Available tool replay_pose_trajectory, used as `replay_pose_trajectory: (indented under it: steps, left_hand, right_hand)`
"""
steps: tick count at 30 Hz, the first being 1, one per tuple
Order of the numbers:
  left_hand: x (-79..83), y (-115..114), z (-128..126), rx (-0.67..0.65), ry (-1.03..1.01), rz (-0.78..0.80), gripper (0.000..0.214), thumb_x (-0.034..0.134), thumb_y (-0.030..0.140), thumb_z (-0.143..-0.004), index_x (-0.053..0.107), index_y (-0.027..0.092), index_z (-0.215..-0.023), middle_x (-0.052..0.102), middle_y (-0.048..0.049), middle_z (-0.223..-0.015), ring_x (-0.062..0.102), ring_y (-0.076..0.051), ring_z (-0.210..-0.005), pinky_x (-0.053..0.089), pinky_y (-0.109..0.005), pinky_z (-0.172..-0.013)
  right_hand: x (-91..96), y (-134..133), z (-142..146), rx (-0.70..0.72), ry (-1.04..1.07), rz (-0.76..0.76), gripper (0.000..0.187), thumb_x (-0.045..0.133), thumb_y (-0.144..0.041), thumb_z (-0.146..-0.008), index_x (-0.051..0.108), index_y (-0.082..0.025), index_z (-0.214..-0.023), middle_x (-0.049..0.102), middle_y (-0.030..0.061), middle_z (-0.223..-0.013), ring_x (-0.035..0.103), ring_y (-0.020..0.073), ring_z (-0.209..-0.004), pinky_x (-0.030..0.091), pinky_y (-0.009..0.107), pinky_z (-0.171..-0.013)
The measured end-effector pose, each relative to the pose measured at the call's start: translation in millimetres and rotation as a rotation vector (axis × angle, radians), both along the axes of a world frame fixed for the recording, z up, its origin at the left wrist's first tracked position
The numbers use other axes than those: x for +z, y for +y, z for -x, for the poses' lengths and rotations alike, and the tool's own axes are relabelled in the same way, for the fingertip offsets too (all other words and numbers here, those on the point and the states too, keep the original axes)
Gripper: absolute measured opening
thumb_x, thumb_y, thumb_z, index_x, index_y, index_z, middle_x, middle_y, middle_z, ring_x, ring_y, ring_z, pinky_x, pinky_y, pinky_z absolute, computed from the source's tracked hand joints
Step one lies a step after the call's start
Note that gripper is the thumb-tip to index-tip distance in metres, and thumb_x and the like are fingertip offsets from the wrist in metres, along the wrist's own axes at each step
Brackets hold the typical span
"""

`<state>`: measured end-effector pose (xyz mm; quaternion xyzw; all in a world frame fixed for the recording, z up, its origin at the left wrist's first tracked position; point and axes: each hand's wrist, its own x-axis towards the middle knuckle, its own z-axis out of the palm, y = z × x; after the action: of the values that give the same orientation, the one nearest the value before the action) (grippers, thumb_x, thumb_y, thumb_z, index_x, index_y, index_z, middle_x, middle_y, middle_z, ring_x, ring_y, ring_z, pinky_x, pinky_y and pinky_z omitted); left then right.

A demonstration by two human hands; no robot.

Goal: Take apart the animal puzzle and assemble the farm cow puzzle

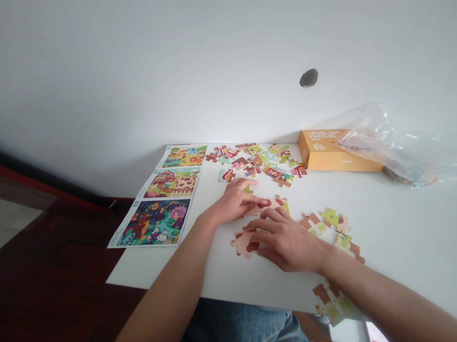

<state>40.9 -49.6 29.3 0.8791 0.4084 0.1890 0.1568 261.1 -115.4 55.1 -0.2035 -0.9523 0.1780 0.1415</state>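
My left hand [235, 200] rests on the table with index finger and thumb spread apart. Its thumb presses on joined pink puzzle pieces [275, 204] with dark red patches. Close beside it, my right hand [280, 237] lies palm down, its fingers bent and spread. Some of those fingertips touch the joined pieces' lower edge, and others touch a second pink puzzle section [243, 242] nearer me. What lies beneath the right palm is hidden. Just behind the left fingers, a green piece [248, 189] partly shows.
Several mixed puzzle pieces [252, 159] lie at the back. A reference sheet [165, 195] with three pictures is at left. Fence pieces [332, 304] sit by the front edge, others [314, 223] at right. An orange puzzle box [345, 160] and clear plastic bag [408, 151] stand back right.
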Motion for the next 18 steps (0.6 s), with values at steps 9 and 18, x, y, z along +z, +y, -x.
replay_pose_trajectory:
  steps: [9, 18]
  left_hand:
    - [3.9, -0.1, 1.4, 0.0, 0.02, 0.051, 0.028, 0.058, 0.028, -0.092, 0.071, 0.042, -0.113, 0.05, -0.0021, -0.138, 0.04, -0.028, -0.127, 0.03, -0.05, -0.113]
    - [-0.3, 0.2, 1.7, 0.002, 0.02, 0.019, 0.028, 0.059, 0.028, -0.092, 0.071, 0.042, -0.113, 0.051, -0.0027, -0.137, 0.042, -0.027, -0.125, 0.032, -0.049, -0.111]
  right_hand:
    - [10.4, -3.3, -2.6, 0.104, -0.026, 0.005, 0.022, 0.064, -0.028, -0.081, 0.068, -0.02, -0.101, 0.064, 0.0088, -0.113, 0.047, 0.0266, -0.102, 0.034, 0.044, -0.09]
    - [8.5, 1.5, -11.4, 0.089, -0.038, 0.037, 0.008, 0.063, -0.025, -0.086, 0.068, -0.02, -0.091, 0.063, 0.0072, -0.094, 0.05, 0.0234, -0.096, 0.037, 0.04, -0.09]
